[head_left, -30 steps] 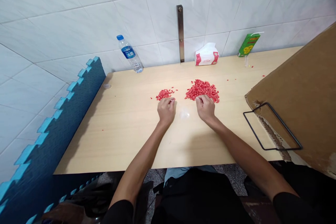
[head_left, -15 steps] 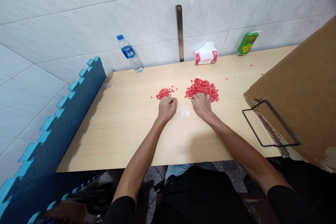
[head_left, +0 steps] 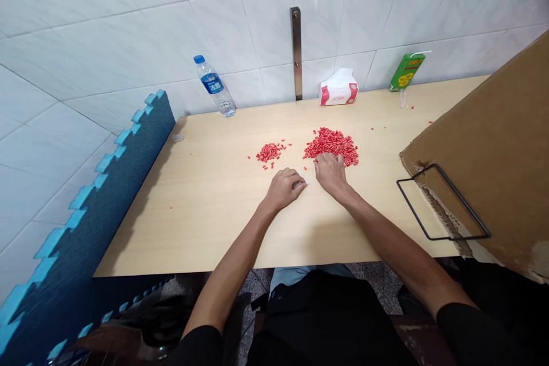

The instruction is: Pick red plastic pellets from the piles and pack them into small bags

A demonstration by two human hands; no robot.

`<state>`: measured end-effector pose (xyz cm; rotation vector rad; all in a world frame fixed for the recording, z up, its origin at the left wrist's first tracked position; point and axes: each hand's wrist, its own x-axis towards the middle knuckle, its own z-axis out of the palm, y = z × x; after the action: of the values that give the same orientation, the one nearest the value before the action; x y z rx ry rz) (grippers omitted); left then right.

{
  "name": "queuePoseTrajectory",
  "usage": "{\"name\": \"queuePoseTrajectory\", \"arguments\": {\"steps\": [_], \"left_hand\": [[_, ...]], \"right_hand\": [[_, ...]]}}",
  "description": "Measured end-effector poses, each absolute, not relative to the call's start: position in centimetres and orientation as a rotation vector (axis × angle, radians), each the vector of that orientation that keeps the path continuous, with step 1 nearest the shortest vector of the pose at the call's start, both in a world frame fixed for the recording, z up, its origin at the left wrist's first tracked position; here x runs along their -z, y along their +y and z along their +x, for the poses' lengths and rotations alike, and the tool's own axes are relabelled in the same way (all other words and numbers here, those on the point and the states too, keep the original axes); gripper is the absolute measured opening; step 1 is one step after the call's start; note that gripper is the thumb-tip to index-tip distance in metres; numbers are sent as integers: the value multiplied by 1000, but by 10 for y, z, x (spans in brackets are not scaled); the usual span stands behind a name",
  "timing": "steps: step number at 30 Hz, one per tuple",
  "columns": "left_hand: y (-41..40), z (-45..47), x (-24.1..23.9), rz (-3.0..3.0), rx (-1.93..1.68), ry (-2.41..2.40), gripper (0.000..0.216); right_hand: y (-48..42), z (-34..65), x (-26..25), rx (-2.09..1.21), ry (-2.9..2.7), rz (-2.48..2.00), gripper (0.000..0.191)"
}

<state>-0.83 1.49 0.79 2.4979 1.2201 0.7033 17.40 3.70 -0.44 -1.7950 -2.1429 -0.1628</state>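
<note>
My left hand (head_left: 285, 189) is closed, its thumb and fingers pinched at a small clear plastic piece (head_left: 306, 183) on the table. The fingers cover most of that piece. Just beyond this hand lies the smaller heap of red pellets (head_left: 269, 152), with a few loose ones around it. My right hand (head_left: 331, 172) rests at the near edge of the larger heap of red pellets (head_left: 331, 143). Its fingers are curled down, and what they hold, if anything, is hidden.
Along the tiled wall stand a water bottle (head_left: 215, 87), a tissue pack (head_left: 338, 89) and a green drink carton (head_left: 405, 72). A cardboard sheet (head_left: 489, 148) with a black wire frame (head_left: 465, 200) borders the right. Blue foam mats (head_left: 128, 171) line the left edge.
My left hand has moved from the smaller heap right and nearer to me, onto the clear plastic piece. Pellets it covered now show. My right hand has stayed at the larger heap.
</note>
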Motion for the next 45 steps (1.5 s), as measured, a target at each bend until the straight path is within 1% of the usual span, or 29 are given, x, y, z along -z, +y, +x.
{"name": "queuePoseTrajectory", "arguments": {"steps": [4,11,14,19,25,30,33,37,42,45], "left_hand": [[18,-9,-5,2385,-778,1196,14],[21,-12,-2,2182,-867,1226,19],[22,-13,-3,2116,-901,1249,22],[22,-14,-5,2089,-972,1273,24],[24,-14,-4,2030,-987,1277,19],[26,-15,2,1866,-1039,1291,13],[27,-16,5,1795,-1036,1314,14],[27,-16,6,1781,-1018,1331,17],[27,-16,3,1861,-1023,1288,18],[28,-17,3,1895,-1029,1289,20]], "right_hand": [[37,175,5,155,-2126,-1782,20],[36,175,6,159,-2105,-1749,24],[33,174,2,157,-2160,-1632,26],[33,172,-4,33,-2357,-1449,28],[38,172,-1,-64,-2404,-1364,26],[41,172,3,-162,-2353,-1381,17],[41,171,3,-213,-2318,-1398,15],[41,173,2,-262,-2264,-1379,16],[42,179,4,-349,-2021,-1359,26],[41,181,5,-325,-1964,-1470,23]]}}
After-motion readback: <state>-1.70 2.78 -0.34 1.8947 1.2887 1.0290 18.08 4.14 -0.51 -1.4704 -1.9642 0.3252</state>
